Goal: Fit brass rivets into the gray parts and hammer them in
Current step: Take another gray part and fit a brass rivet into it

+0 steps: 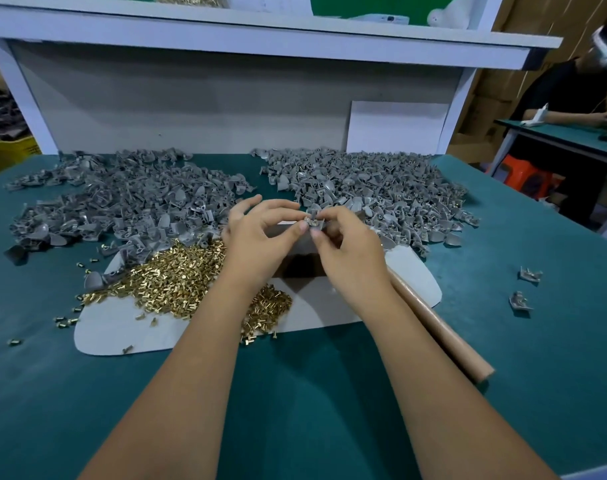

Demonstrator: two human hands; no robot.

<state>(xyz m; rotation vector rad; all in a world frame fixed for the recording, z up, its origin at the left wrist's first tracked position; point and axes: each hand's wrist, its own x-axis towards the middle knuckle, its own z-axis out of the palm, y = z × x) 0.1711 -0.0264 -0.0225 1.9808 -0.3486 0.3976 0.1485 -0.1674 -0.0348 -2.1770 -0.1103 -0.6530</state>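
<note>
1. The left hand and right hand both pinched one gray part above the white board, probably to steady it for a rivet.
2. The brass rivets lay on the board's left side, within easy reach.

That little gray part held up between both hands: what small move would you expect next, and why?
Probably pressing the brass rivet fully home with the fingers, then lowering the gray part to the table for hammering. Both the left hand and the right hand pinch it above the white sheet, brass shows at its middle, and the wooden handle lies unheld beside the right forearm.
</note>
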